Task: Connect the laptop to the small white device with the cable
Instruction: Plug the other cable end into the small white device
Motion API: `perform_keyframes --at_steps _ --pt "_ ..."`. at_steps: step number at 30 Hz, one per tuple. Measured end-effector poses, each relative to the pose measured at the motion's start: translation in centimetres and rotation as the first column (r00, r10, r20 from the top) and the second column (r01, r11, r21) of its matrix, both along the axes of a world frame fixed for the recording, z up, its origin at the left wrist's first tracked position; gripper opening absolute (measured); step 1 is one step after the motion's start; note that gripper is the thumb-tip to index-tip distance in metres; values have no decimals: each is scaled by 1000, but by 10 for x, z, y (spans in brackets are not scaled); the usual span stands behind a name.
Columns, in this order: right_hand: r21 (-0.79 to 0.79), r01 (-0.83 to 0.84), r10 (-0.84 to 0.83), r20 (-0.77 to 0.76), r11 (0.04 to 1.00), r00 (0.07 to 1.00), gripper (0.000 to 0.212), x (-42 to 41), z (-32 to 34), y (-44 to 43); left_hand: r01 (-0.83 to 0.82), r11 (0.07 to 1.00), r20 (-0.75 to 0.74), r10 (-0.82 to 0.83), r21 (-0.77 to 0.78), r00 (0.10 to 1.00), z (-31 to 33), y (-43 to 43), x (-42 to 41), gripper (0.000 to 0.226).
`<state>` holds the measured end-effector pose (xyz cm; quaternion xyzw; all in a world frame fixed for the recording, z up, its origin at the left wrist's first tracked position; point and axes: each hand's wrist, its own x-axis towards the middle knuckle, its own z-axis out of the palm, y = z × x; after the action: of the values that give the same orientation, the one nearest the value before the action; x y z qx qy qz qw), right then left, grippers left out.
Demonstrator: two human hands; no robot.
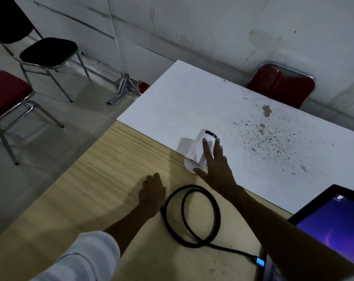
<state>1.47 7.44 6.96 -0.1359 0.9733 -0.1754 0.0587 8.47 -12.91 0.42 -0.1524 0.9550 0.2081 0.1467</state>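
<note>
Spread wide, right hand (pixel 216 165) lay against the smooth small white device (pixel 198 153); left hand (pixel 151 191) rested flat (fingers relaxed) beside the coiled black cable (pixel 192 216).

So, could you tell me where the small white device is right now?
The small white device lies mid-frame across the seam between the wooden table and the white table, under the right hand's spread fingers.
</note>
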Motion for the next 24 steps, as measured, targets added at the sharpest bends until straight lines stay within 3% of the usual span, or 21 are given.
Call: perform_keyframes --at_steps 3,6,9,14,20,24 --pt "114 -31 27 32 993 999 113 -22 4 -2 -24 976 -47 35 216 998 1 2 2 29" --pt "213 -45 31 69 976 997 120 -40 6 1 -99 890 -49 135 445 990 2 4 2 32" --pt "249 -66 34 129 966 991 119 -49 4 7 -153 857 12 168 493 986 -1 7 4 31" --pt "102 -72 64 78 992 995 108 -47 0 10 -152 838 14 170 523 985 -4 10 4 23" --pt "69 -85 78 93 994 993 107 -52 -2 11 -342 525 125 404 779 906 8 18 -7 21" --pt "59 -69 63 103 996 993 108 -51 -5 10 -381 398 218 397 835 892 11 17 -11 22"
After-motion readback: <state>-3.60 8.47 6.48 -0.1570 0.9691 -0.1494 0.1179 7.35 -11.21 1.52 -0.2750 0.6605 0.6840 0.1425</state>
